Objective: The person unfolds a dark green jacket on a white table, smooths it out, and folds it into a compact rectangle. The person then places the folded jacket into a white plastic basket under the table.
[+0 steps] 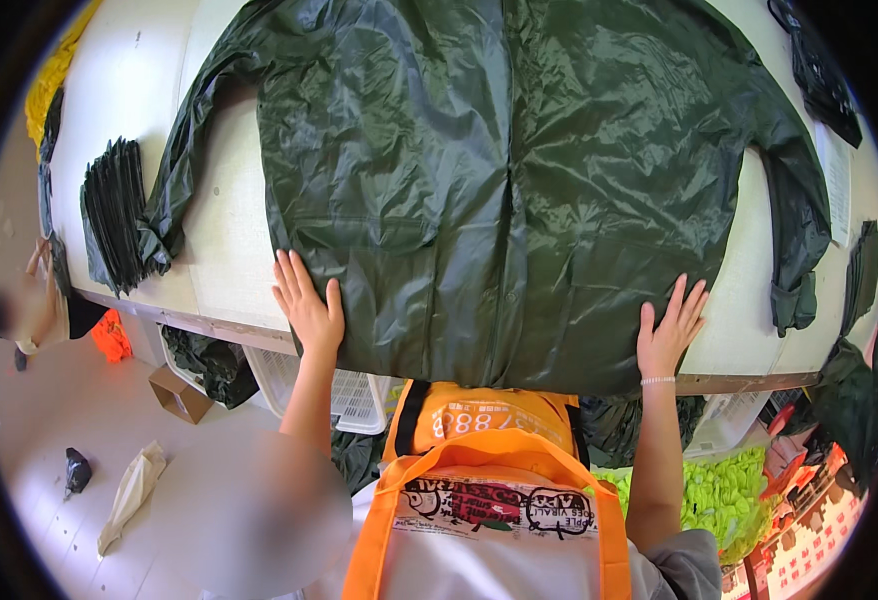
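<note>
A dark green, shiny rain jacket lies spread out on a white table, front side up, its sleeves out to both sides. Creases run across its chest, and its hem hangs a little over the near table edge. On the jacket's lower left side edge, near a pocket flap, my left hand rests flat with fingers stretched. My right hand, with a thin bracelet at the wrist, lies likewise on the lower right side edge. Neither hand grips anything. The top of the jacket runs out of view.
A stack of folded dark green pieces stands by the left cuff. White baskets with dark green garments and a cardboard box sit below the table. Yellow-green material is piled at lower right. Another person is at far left.
</note>
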Demonstrator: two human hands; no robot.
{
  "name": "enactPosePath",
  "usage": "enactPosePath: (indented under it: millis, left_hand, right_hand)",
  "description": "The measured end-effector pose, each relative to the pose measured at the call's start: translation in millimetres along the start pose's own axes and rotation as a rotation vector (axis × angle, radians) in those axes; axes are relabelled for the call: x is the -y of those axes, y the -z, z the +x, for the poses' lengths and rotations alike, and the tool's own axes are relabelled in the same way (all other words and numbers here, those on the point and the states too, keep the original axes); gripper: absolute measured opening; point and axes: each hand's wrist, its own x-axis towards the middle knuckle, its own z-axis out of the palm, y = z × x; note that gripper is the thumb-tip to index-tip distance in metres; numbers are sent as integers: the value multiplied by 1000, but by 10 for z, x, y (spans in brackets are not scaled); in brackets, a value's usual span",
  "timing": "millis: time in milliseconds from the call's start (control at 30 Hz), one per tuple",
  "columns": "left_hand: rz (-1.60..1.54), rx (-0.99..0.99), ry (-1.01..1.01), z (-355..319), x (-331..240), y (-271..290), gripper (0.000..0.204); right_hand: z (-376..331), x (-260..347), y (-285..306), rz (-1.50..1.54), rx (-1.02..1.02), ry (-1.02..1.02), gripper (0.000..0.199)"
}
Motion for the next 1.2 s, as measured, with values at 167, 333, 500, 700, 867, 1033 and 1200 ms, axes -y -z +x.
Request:
enactPosePath:
  millis: [167,333,500,700,867,1033,1200]
  left_hand:
    - [4,-54,24,542,-468,-130,67]
    - [-42,-261,-10,901,-772,-236,65]
    - [-515,-125,-296,977,-1853,50,17]
    - [-352,580,-205,1384,-2537,-219,39]
    - [-879,968,-149,1529,-2434,-230,32]
    - [-1028,906,-118,1450,-2398,-262,32]
    - [-1089,793,-145,1367,-2413,-262,29]
  right_hand:
    - [1004,-156,41,17,-135,95,64]
    - [1567,-192,98,-119,-238,106,57]
    - [1112,1336,405,733,-91,249,28]
    - [1005,1860,64,879,-37,129,19]
    - [1008,1848,-53,964,-51,12,10]
    - [995,1925,-44,1178,84,-78,20]
    - [1071,1922,-122,1134,87,-84,15]
